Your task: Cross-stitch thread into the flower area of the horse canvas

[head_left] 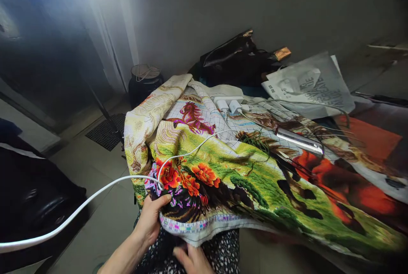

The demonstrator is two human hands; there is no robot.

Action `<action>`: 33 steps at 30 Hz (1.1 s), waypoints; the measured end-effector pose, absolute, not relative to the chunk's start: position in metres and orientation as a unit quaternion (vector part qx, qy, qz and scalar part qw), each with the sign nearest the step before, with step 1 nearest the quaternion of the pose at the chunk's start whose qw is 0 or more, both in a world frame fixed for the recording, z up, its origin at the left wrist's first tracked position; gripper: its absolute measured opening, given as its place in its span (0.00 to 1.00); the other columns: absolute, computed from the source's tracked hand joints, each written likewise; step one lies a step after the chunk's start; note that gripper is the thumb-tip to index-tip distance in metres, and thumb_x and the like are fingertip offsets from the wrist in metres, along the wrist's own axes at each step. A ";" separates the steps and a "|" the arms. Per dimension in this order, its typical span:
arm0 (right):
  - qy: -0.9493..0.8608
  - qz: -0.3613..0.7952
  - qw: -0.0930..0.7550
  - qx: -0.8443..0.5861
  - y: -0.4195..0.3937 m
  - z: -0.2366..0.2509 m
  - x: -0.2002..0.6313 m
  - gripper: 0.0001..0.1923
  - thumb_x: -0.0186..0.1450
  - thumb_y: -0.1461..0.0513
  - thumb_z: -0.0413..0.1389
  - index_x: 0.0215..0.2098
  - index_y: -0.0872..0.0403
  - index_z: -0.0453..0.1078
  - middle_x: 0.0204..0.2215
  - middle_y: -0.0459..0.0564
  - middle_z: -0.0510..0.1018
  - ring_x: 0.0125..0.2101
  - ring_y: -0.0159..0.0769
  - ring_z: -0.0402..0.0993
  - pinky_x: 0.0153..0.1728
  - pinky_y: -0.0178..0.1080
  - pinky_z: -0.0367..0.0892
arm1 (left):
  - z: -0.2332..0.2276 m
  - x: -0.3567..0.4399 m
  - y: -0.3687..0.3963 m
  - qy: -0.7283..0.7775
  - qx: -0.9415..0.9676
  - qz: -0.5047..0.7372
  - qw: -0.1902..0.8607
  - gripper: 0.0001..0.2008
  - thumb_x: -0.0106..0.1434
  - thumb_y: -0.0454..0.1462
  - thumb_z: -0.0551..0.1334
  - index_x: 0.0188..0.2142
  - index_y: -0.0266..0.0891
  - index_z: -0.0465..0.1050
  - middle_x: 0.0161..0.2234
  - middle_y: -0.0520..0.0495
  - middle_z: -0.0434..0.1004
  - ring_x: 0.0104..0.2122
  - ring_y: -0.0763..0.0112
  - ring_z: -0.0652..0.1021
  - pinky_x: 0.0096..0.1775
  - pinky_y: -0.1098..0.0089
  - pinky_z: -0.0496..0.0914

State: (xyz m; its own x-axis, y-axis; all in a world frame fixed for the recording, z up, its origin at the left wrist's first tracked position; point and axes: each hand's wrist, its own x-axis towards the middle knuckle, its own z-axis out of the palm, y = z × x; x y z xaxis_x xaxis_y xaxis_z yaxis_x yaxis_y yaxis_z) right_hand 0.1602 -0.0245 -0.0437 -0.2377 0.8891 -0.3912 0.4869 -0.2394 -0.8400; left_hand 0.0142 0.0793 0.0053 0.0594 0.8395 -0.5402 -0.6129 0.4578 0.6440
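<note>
Far left of the fingers a white cable runs in from the frame edge, rises across the near corner of the cloth and goes on up to the chargers lying well beyond the hands. The left hand grips that near corner, thumb on top by the orange flowers and the other fingers tucked under the hem, so it is closed on the cloth, with the cable passing just above the thumb. Right of it and lower, the right hand sits under the hem at the bottom edge of the frame; only its upper part shows, fingers curled up against the underside, and I cannot tell whether they pinch the cloth or merely support it. The cloth itself, a large stitched picture with a purple horse beyond the fingers, spreads from the lap away and to the right across the table. Further right, well apart from both hands, lie loose green threads, a slim silver lamp and a printed bag. To handle the corner well, I judge the cable should be kept clear of the grip, and the hem held flat between both hands so the stitched face does not crease or drag the threads
</note>
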 end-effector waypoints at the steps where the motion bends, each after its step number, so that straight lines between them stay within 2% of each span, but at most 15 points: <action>1: -0.606 0.548 0.160 -0.553 -0.020 -0.041 0.164 0.25 0.60 0.60 0.60 0.55 0.50 0.65 0.49 0.53 0.73 0.38 0.37 0.74 0.40 0.38 0.70 | 0.005 0.014 0.080 0.467 0.119 0.503 0.718 0.30 0.46 0.33 0.69 0.50 0.34 0.71 0.35 0.40 0.83 0.35 0.56 0.80 0.43 0.58 0.71; 2: -0.631 0.568 0.139 -0.510 -0.015 -0.036 0.167 0.24 0.58 0.61 0.61 0.53 0.49 0.68 0.48 0.51 0.74 0.37 0.36 0.75 0.37 0.35 0.70 | 0.005 0.014 0.080 0.470 0.115 0.501 0.717 0.29 0.46 0.33 0.69 0.50 0.34 0.71 0.34 0.41 0.83 0.34 0.57 0.80 0.43 0.59 0.71; 4: -0.672 0.576 0.159 -0.438 -0.004 -0.017 0.173 0.13 0.59 0.62 0.60 0.43 0.48 0.75 0.39 0.47 0.78 0.34 0.34 0.75 0.35 0.32 0.69 | 0.005 0.013 0.079 0.471 0.110 0.500 0.718 0.27 0.45 0.33 0.69 0.48 0.34 0.73 0.34 0.41 0.83 0.33 0.58 0.80 0.42 0.60 0.72; 5: -0.682 0.549 0.210 -0.435 0.004 -0.006 0.174 0.07 0.61 0.62 0.58 0.37 0.49 0.77 0.32 0.46 0.79 0.31 0.33 0.75 0.34 0.31 0.69 | 0.006 0.013 0.079 0.468 0.110 0.500 0.720 0.25 0.46 0.33 0.69 0.46 0.34 0.74 0.34 0.42 0.83 0.33 0.59 0.80 0.41 0.61 0.72; 6: -0.685 0.506 0.271 -0.449 0.014 0.003 0.173 0.07 0.64 0.62 0.55 0.33 0.50 0.76 0.26 0.45 0.77 0.29 0.32 0.74 0.33 0.32 0.68 | 0.006 0.013 0.078 0.465 0.112 0.501 0.722 0.23 0.46 0.33 0.69 0.44 0.34 0.75 0.33 0.42 0.83 0.32 0.60 0.80 0.40 0.62 0.72; 7: -0.684 0.447 0.331 -0.473 0.025 0.010 0.169 0.09 0.65 0.63 0.53 0.33 0.51 0.76 0.24 0.46 0.75 0.28 0.33 0.73 0.33 0.33 0.68 | 0.007 0.013 0.078 0.463 0.115 0.501 0.722 0.20 0.47 0.33 0.69 0.42 0.33 0.75 0.32 0.43 0.82 0.31 0.62 0.80 0.39 0.63 0.72; 9: -0.690 0.332 0.405 -0.500 0.050 0.017 0.159 0.10 0.66 0.64 0.50 0.38 0.53 0.75 0.28 0.49 0.75 0.30 0.35 0.72 0.32 0.35 0.68 | 0.007 0.012 0.077 0.459 0.119 0.507 0.720 0.16 0.47 0.32 0.69 0.38 0.33 0.76 0.30 0.45 0.82 0.28 0.65 0.79 0.37 0.65 0.71; 11: -0.718 0.269 0.423 -0.483 0.070 0.015 0.148 0.10 0.66 0.64 0.50 0.39 0.54 0.74 0.30 0.51 0.74 0.32 0.36 0.71 0.32 0.36 0.67 | 0.008 0.011 0.077 0.459 0.116 0.516 0.714 0.13 0.46 0.31 0.69 0.35 0.33 0.77 0.29 0.47 0.81 0.28 0.67 0.78 0.36 0.67 0.71; 14: -0.716 0.273 0.456 -0.453 0.083 0.008 0.141 0.10 0.67 0.65 0.48 0.33 0.54 0.71 0.28 0.49 0.72 0.30 0.34 0.70 0.31 0.35 0.66 | 0.009 0.010 0.076 0.462 0.112 0.522 0.709 0.13 0.45 0.31 0.69 0.33 0.34 0.77 0.29 0.47 0.81 0.28 0.67 0.78 0.35 0.67 0.71; 17: -0.673 0.313 0.498 -0.449 0.082 0.007 0.150 0.08 0.68 0.66 0.48 0.32 0.54 0.67 0.31 0.49 0.72 0.33 0.33 0.70 0.35 0.35 0.66 | 0.010 0.010 0.075 0.452 0.108 0.514 0.721 0.15 0.45 0.32 0.70 0.36 0.34 0.77 0.31 0.44 0.82 0.30 0.65 0.78 0.37 0.65 0.71; 22: -0.747 0.265 0.432 -0.430 0.080 0.009 0.157 0.08 0.66 0.67 0.50 0.38 0.54 0.71 0.31 0.50 0.72 0.32 0.34 0.69 0.33 0.35 0.66 | 0.011 0.013 0.074 0.439 0.091 0.504 0.738 0.14 0.45 0.32 0.70 0.35 0.33 0.77 0.31 0.44 0.82 0.30 0.65 0.78 0.38 0.65 0.71; 27: -0.780 0.186 0.419 -0.427 0.084 0.003 0.147 0.10 0.67 0.67 0.48 0.34 0.56 0.70 0.30 0.52 0.70 0.32 0.36 0.68 0.31 0.37 0.65 | 0.009 0.011 0.074 0.438 0.103 0.519 0.727 0.15 0.45 0.32 0.70 0.35 0.33 0.78 0.31 0.46 0.81 0.30 0.67 0.78 0.37 0.66 0.71; 30: -0.782 0.204 0.418 -0.416 0.083 0.002 0.142 0.09 0.67 0.66 0.47 0.35 0.55 0.69 0.31 0.53 0.71 0.34 0.37 0.69 0.33 0.39 0.66 | 0.009 0.011 0.074 0.432 0.110 0.523 0.726 0.13 0.45 0.32 0.70 0.33 0.34 0.78 0.32 0.46 0.81 0.30 0.66 0.78 0.38 0.66 0.71; 33: -0.686 0.341 0.490 -0.417 0.078 0.010 0.145 0.08 0.68 0.62 0.47 0.33 0.53 0.65 0.33 0.52 0.72 0.31 0.36 0.71 0.31 0.38 0.67 | 0.012 0.013 0.074 0.434 0.120 0.513 0.730 0.15 0.45 0.33 0.71 0.35 0.34 0.77 0.32 0.45 0.82 0.31 0.64 0.79 0.38 0.65 0.71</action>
